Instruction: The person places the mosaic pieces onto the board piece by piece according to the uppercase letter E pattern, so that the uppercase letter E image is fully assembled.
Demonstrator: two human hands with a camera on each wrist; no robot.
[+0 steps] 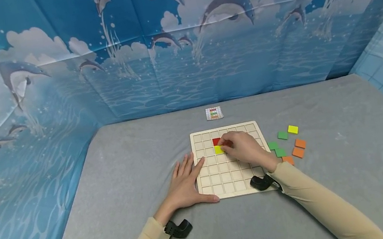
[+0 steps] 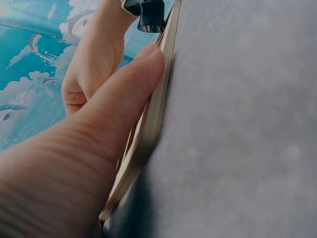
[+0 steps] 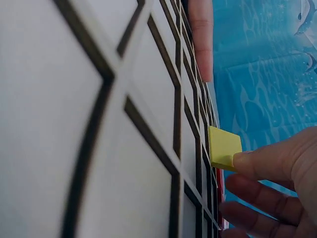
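A pale wooden grid board (image 1: 220,179) lies flat on the table. My right hand (image 1: 242,147) is over its upper middle. Between the thumb and fingers it pinches a yellow tile (image 3: 224,148), which stands tilted against the grid in the right wrist view. A red tile (image 1: 216,141) sits in a square just above the yellow one, and more red shows beneath my fingers, partly hidden. My left hand (image 1: 184,184) rests spread at the board's left edge, with the thumb along the near corner.
Right of the board lie loose tiles: several green (image 1: 283,135) and orange (image 1: 300,143) ones and a yellow one (image 1: 293,129). A small printed pattern card (image 1: 214,113) lies beyond the board. A blue dolphin curtain (image 1: 184,78) hangs behind the grey table (image 1: 137,158).
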